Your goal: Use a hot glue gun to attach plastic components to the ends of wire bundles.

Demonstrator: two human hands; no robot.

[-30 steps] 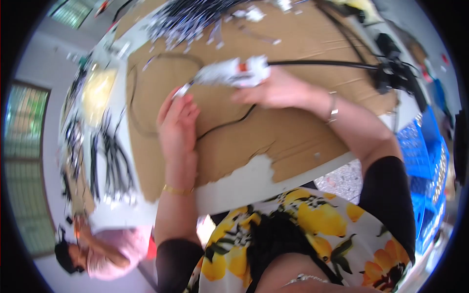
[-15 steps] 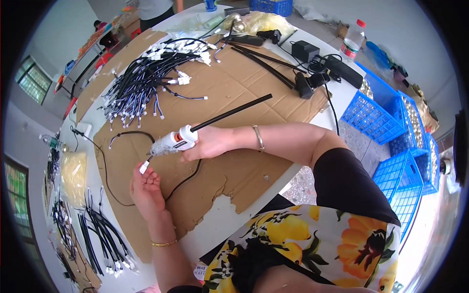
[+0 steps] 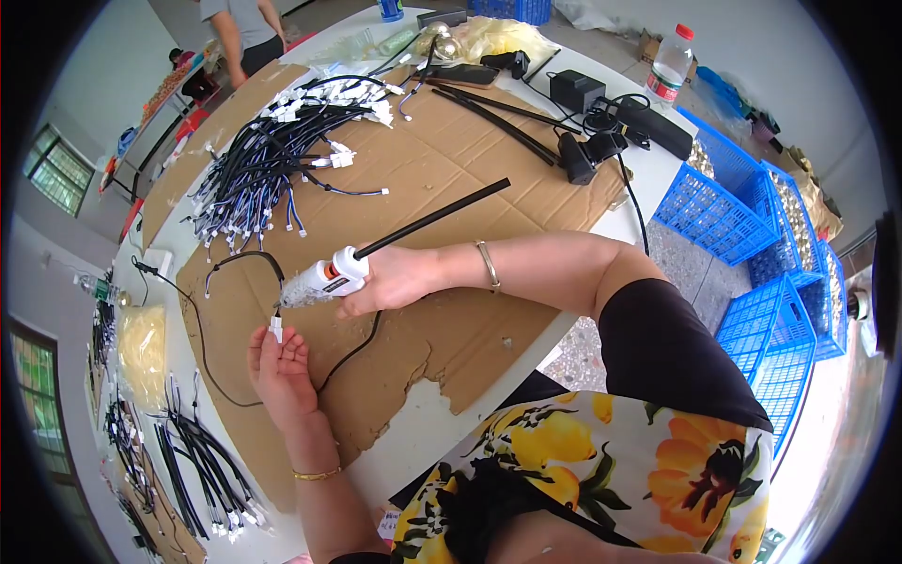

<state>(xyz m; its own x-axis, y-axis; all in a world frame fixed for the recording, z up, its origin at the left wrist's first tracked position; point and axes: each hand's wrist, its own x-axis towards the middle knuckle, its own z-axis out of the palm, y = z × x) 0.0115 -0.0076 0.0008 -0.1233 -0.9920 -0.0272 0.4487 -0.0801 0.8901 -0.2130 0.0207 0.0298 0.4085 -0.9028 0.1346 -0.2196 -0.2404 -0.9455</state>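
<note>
In my right hand [image 3: 387, 282] is a white hot glue gun [image 3: 324, 280], a long black glue stick [image 3: 437, 216] jutting from its back. Its nozzle points left and down, close to a white plug connector [image 3: 276, 326]. That connector is pinched between the thumb and fingers of my left hand [image 3: 282, 371]. A black cable [image 3: 249, 256] runs up from the connector and curves to the left over the brown cardboard [image 3: 451, 310]. Whether the nozzle touches the connector I cannot tell.
A heap of black cables with white connectors [image 3: 282, 150] lies farther off on the cardboard. Loose black glue sticks [image 3: 498, 122], a power adapter [image 3: 577, 91] and a bottle [image 3: 671, 66] lie at the far right. Blue crates [image 3: 719, 211] stand beside the table; more cables [image 3: 202, 461] lie left.
My left hand has turned the connector more upright under the nozzle. The glue gun has shifted slightly left. At the back, a person in grey has come further into view.
</note>
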